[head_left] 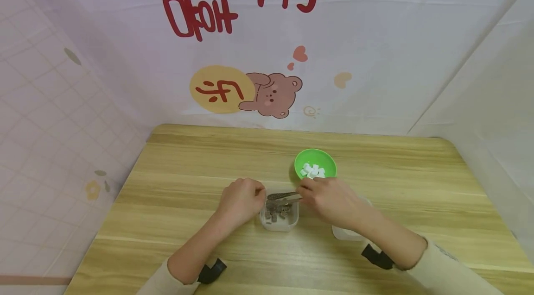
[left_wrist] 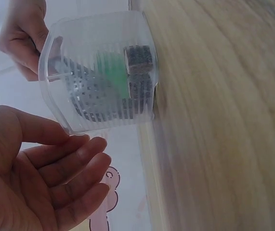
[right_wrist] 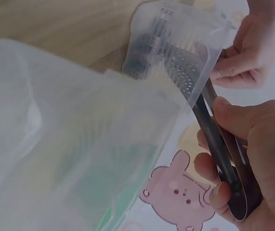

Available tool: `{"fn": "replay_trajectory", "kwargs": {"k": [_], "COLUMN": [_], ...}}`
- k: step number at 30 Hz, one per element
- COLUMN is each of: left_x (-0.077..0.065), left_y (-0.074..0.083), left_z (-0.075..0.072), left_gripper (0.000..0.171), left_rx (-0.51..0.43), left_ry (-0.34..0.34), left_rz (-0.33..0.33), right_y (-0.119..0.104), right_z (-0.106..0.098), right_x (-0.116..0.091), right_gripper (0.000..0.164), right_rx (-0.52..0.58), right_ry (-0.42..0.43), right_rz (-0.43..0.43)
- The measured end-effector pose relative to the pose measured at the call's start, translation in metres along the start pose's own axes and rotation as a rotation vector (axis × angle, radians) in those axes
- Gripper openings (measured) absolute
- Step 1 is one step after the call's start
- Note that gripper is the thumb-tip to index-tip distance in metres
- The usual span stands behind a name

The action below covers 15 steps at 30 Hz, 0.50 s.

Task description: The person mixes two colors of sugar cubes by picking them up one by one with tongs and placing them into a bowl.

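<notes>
My right hand (head_left: 331, 200) grips a pair of metal tongs (right_wrist: 209, 127) around the handle end. Their perforated heads reach down into a clear plastic container (head_left: 280, 226) on the table. Inside it lie several dark brown cubes (left_wrist: 139, 58) with pale flecked sides. At the near rim corner in the left wrist view, my left hand (left_wrist: 55, 168) pinches the container between thumb and index finger, its other fingers loosely extended. Whether the tongs hold a cube, I cannot tell.
Behind the right hand stands a green bowl (head_left: 329, 161) with several white cubes (head_left: 313, 172) in it. A second clear container (head_left: 346, 234) sits to the right, partly hidden under the right forearm. A printed cloth wall (head_left: 375, 77) borders the wooden table (head_left: 187, 156).
</notes>
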State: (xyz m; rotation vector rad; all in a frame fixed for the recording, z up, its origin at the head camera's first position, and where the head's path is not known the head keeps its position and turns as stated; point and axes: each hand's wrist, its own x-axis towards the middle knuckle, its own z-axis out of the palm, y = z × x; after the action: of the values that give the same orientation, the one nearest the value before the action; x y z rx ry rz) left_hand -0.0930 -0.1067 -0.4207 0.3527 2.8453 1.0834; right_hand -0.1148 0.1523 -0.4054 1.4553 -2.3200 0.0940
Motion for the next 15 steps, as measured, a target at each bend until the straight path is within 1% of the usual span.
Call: {"fn": "replay_trajectory", "kwargs": {"k": [5, 8, 9, 13, 15], "left_x": [0.0, 0.001, 0.001, 0.001, 0.001], "left_y": [-0.001, -0.002, -0.002, -0.002, -0.002], "left_z": [0.0, 0.0, 0.0, 0.0, 0.0], "left_gripper": [0.041, 0.04, 0.04, 0.036, 0.037], "left_rx": [0.008, 0.013, 0.018, 0.013, 0.003], "left_ry": [0.005, 0.007, 0.006, 0.004, -0.002], "left_rz": [0.002, 0.0, -0.002, -0.005, -0.008], "right_y": [0.004, 0.006, 0.007, 0.016, 0.023], "right_z": [-0.005, -0.011, -0.013, -0.022, -0.027], "right_x": [-0.011, -0.019, -0.021, -0.031, -0.036], "right_gripper": [0.022, 0.015, 0.015, 0.038, 0.042], "right_rx": [0.067, 0.113, 0.133, 0.204, 0.214], "right_ry": [0.062, 0.11, 0.129, 0.203, 0.233], "right_rz": [0.043, 0.065, 0.074, 0.113, 0.139]}}
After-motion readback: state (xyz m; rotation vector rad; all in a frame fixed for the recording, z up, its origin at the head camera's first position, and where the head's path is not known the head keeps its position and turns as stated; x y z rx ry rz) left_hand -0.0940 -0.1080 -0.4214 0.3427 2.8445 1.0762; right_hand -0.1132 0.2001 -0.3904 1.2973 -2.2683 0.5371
